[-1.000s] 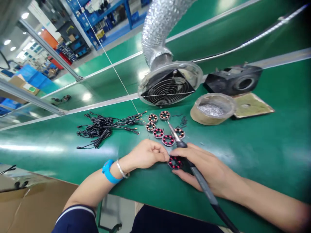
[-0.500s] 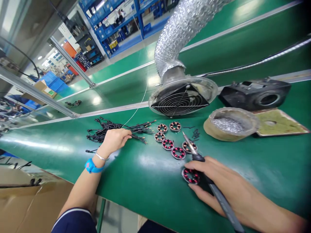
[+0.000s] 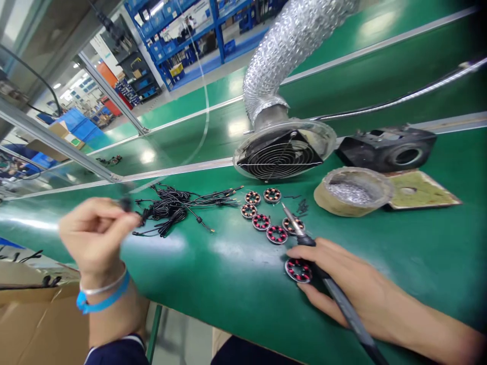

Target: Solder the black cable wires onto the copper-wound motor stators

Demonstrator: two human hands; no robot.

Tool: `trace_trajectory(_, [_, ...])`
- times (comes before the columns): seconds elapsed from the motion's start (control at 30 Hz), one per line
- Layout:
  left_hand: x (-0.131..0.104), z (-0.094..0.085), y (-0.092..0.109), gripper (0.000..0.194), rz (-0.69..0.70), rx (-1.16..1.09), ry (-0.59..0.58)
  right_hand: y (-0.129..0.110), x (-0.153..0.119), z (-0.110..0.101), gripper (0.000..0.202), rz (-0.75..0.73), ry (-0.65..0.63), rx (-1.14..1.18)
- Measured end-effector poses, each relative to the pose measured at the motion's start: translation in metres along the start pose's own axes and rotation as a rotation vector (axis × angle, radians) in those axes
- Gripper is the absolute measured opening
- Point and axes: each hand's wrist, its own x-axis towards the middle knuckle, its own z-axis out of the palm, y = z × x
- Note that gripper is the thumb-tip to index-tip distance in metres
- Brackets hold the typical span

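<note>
My left hand (image 3: 99,228) is raised at the left with thumb and fingers pinched together; a blurred dark item sits at the fingertips, too smeared to name. Thin solder wire (image 3: 206,111) loops from above toward that hand. Just right of it lies a pile of black cables (image 3: 171,203). My right hand (image 3: 342,284) is wrapped round a soldering iron (image 3: 338,294), tip pointing up and left. Its thumb and a finger also touch a red-wound ring coil (image 3: 299,270) on the table. Several more ring coils (image 3: 276,234) lie beyond, with small black pieces (image 3: 302,207) beside them.
A fume extractor fan (image 3: 281,157) on a silver duct (image 3: 281,56) stands behind the coils. To the right are a round tub (image 3: 352,192), a yellow-green sponge tray (image 3: 422,190) and a black holder (image 3: 391,149). A cardboard box (image 3: 38,324) is at lower left.
My left hand has moved left and toward me, away from the cable pile. The wire now curves further left, and one cable end lies lower. My right hand has hardly moved.
</note>
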Motion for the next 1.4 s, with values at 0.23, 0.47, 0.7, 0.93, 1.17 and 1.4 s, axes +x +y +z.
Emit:
trace_trajectory(0.23, [-0.086,0.090,0.019,0.024,-0.210,0.079,-1.006,-0.029,0.015,-0.010,0.036,0.144,0.233,0.176])
trace_trajectory(0.47, [-0.076,0.100,0.022,0.025,-0.075,-0.017,-1.213,-0.040,0.027,-0.011,0.023,0.174,0.278,0.197])
trace_trajectory(0.7, [-0.079,0.114,0.034,0.035,0.008,-0.348,-1.217,-0.042,0.036,-0.008,0.025,0.039,0.319,0.192])
trace_trajectory(0.93, [-0.091,0.124,0.027,0.042,-0.361,-0.544,-1.333,-0.038,0.028,0.004,0.035,0.209,0.337,0.317])
trace_trajectory(1.17, [-0.105,0.132,0.022,0.031,-0.459,-0.653,-1.233,-0.042,0.026,0.011,0.028,0.265,0.356,0.328])
trace_trajectory(1.4, [-0.102,0.130,0.023,0.023,-0.310,-0.370,-1.144,-0.041,0.024,0.016,0.029,0.127,0.351,0.174])
